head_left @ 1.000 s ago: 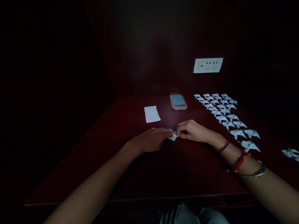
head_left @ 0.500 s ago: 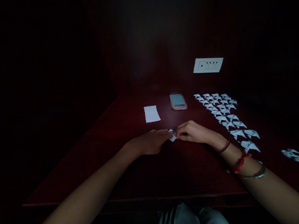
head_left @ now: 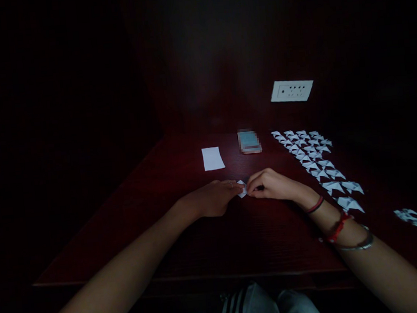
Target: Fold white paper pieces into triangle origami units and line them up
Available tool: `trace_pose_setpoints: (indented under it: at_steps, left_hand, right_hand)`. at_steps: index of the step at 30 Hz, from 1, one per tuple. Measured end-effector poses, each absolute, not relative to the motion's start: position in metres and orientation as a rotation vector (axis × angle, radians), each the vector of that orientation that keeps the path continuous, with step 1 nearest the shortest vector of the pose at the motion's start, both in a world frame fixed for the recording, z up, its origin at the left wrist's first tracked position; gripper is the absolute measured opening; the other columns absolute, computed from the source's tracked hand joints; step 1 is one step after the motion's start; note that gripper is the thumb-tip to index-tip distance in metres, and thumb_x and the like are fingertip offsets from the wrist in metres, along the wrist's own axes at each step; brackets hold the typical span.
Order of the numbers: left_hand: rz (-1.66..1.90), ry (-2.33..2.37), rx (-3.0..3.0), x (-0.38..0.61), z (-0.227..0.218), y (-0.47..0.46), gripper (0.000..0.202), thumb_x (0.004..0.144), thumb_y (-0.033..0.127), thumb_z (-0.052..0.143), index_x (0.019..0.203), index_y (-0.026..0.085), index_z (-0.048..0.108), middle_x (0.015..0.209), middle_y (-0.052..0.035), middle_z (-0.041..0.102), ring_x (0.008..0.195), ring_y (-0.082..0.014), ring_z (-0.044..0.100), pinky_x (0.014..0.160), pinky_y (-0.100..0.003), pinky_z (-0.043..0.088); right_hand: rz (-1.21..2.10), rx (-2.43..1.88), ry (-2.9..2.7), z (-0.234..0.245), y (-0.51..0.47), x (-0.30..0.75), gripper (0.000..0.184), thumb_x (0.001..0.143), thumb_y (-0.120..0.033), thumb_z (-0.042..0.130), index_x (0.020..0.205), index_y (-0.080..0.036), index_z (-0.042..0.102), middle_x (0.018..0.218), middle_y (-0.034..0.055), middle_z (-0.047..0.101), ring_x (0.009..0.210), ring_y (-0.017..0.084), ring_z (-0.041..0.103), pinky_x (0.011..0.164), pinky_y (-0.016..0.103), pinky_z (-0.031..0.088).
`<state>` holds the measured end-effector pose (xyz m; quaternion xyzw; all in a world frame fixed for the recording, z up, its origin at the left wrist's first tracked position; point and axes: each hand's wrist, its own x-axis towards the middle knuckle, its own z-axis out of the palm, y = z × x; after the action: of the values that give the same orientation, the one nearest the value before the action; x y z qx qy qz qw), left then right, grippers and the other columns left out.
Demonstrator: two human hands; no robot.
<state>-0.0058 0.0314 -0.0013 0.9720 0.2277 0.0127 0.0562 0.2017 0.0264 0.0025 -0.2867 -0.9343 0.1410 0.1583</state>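
A small folded piece of white paper [head_left: 241, 189] lies on the dark red table between my two hands. My left hand [head_left: 212, 198] is stretched out flat from the left, its fingertips resting on the paper; a ring shows on one finger. From the right, my right hand [head_left: 268, 184] has its thumb and fingers pinched at the paper's right corner. Part of the paper is hidden beneath the fingertips. Beyond my left hand lies a flat white paper sheet [head_left: 213, 158].
Rows of folded white paper pieces [head_left: 313, 153] cover the table's right side. Further right sits a small cluster of folded paper [head_left: 413, 217]. A pixelated light-blue block [head_left: 249, 141] lies toward the back, and a socket plate [head_left: 292, 91] is on the wall.
The whole view has shifted slightly. Both hands keep nearly the same pose at the folded paper, with only a tiny shift of the fingers.
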Motion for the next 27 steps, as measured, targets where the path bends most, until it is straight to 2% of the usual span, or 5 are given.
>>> trace_pose_setpoints:
  at_steps: [11, 22, 27]
  left_hand:
    - [-0.071, 0.757, 2.903, -0.006, 0.007, 0.027, 0.059, 0.072, 0.007, 0.039, 0.127, 0.018, 0.022, 0.132, -0.0067, 0.026, 0.119, -0.0165, 0.026, 0.095, -0.029, 0.025]
    - [-0.119, 0.771, 2.898, -0.006, 0.012, 0.025, 0.059, 0.073, 0.007, 0.037, 0.128, 0.019, 0.02, 0.133, -0.0044, 0.023, 0.121, -0.0143, 0.022, 0.097, -0.027, 0.022]
    - [-0.113, 0.797, 2.894, -0.006, 0.012, 0.024, 0.058, 0.074, 0.01, 0.039, 0.128, 0.018, 0.019, 0.132, -0.0053, 0.025, 0.119, -0.016, 0.026, 0.096, -0.027, 0.024]
  right_hand:
    - [0.368, -0.939, -2.6, 0.0, 0.027, 0.204, 0.012, 0.07, -0.018, 0.054, 0.076, -0.016, 0.064, 0.074, 0.0014, 0.06, 0.062, 0.009, 0.052, 0.059, 0.021, 0.038]
    - [0.222, -0.943, -2.629, 0.0, 0.026, 0.205, 0.015, 0.073, -0.015, 0.049, 0.078, -0.014, 0.063, 0.077, 0.0036, 0.059, 0.07, 0.011, 0.054, 0.066, 0.022, 0.04]
    - [0.19, -0.851, -2.669, -0.002, 0.027, 0.203, 0.015, 0.073, -0.013, 0.048, 0.074, -0.015, 0.062, 0.08, 0.0039, 0.06, 0.074, 0.012, 0.055, 0.07, 0.023, 0.04]
